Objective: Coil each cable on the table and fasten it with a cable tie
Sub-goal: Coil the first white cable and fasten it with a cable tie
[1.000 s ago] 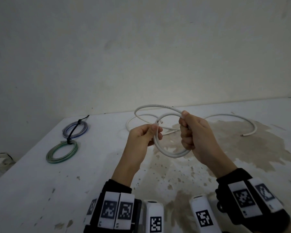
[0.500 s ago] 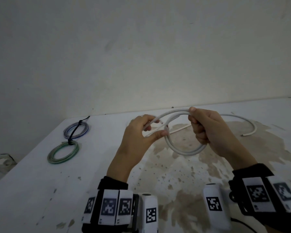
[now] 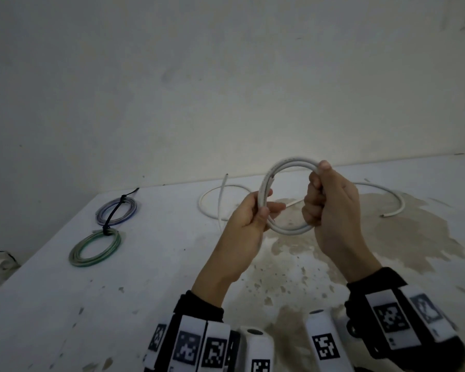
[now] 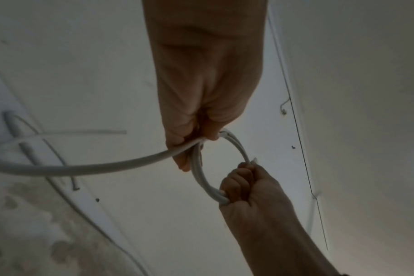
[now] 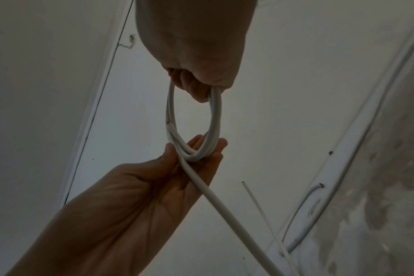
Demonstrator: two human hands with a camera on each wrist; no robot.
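Observation:
A white cable (image 3: 289, 230) is partly wound into a small coil held upright above the table. My left hand (image 3: 265, 210) pinches the coil's left side between thumb and fingers. My right hand (image 3: 316, 194) is a fist round its right side. In the left wrist view the coil (image 4: 201, 179) spans both hands, and the unwound length (image 4: 83, 168) trails off to the left. In the right wrist view the coil (image 5: 215, 119) hangs from the right hand (image 5: 196, 82) into the left hand (image 5: 196, 158). The rest of the cable (image 3: 392, 196) lies loose on the table behind.
A blue coil (image 3: 116, 212) and a green coil (image 3: 94, 248), joined by a black tie, lie at the table's left. A thin white strip (image 3: 222, 200) lies across the loose cable loop (image 3: 204, 208). The white table (image 3: 118, 304) is stained brown under my hands. A wall stands close behind.
Another turn of cable has been drawn into the coil, and less lies looped on the table. Both hands have risen a little. My left hand now pinches the coil's left side.

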